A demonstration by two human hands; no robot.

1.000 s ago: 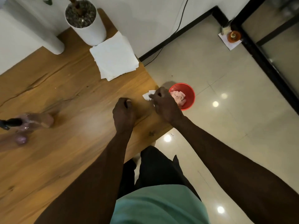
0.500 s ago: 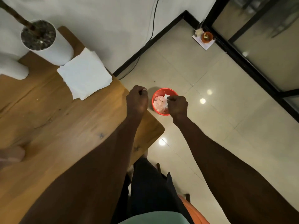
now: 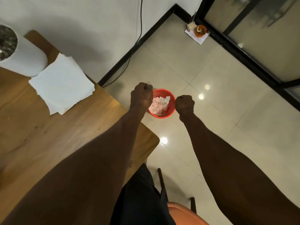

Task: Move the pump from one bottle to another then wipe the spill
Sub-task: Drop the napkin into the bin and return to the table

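A red bin (image 3: 170, 112) stands on the floor beside the table's corner, holding crumpled pinkish tissues and one white piece (image 3: 166, 99) on top. My left hand (image 3: 141, 95) is a closed fist just left of the bin, past the table edge. My right hand (image 3: 184, 103) is a closed fist just right of the bin, with nothing visible in it. A stack of white napkins (image 3: 62, 83) lies on the wooden table (image 3: 48, 132). The bottles and the pump are out of view.
A white plant pot (image 3: 21, 57) stands at the table's far left by the wall. An orange chair seat (image 3: 183, 215) is under me. A black cable runs down the wall, and a small orange object on paper (image 3: 200, 31) sits in the floor corner.
My right hand carried the small white tissue off the table and over the red bin; the tissue now lies in the bin. Both hands moved right, and my view swung away from the bottles.
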